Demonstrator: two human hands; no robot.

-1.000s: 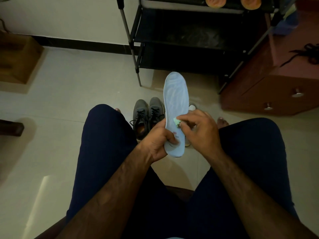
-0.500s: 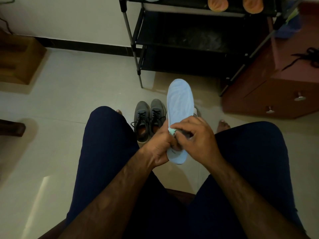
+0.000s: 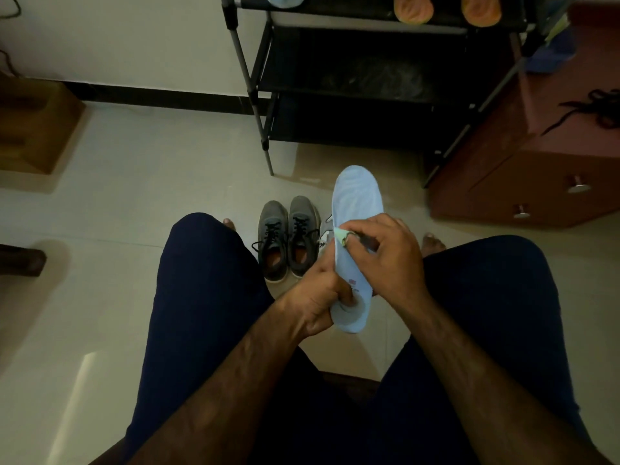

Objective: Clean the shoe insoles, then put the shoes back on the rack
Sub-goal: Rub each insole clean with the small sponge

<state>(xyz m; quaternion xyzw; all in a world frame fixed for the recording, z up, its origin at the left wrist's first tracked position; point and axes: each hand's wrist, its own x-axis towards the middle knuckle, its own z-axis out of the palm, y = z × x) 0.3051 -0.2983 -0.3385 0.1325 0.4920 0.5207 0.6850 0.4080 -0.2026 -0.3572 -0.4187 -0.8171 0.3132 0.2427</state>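
Insole (image 3: 357, 203), pale blue, toe up, heel gripped by left hand (image 3: 315, 297), right hand (image 3: 389, 260) fingers (image 3: 360, 228) pinching green cloth (image 3: 340, 235)

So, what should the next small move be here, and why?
Probably slide the small green cloth along the pale blue foam insole toward its toe: the left hand grips the heel end, the right hand pinches the cloth at mid-length, and the toe half lies bare.

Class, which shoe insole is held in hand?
The pale blue insole gripped by the left hand; the right hand presses a green cloth to it. The orange insoles lie on the black rack.
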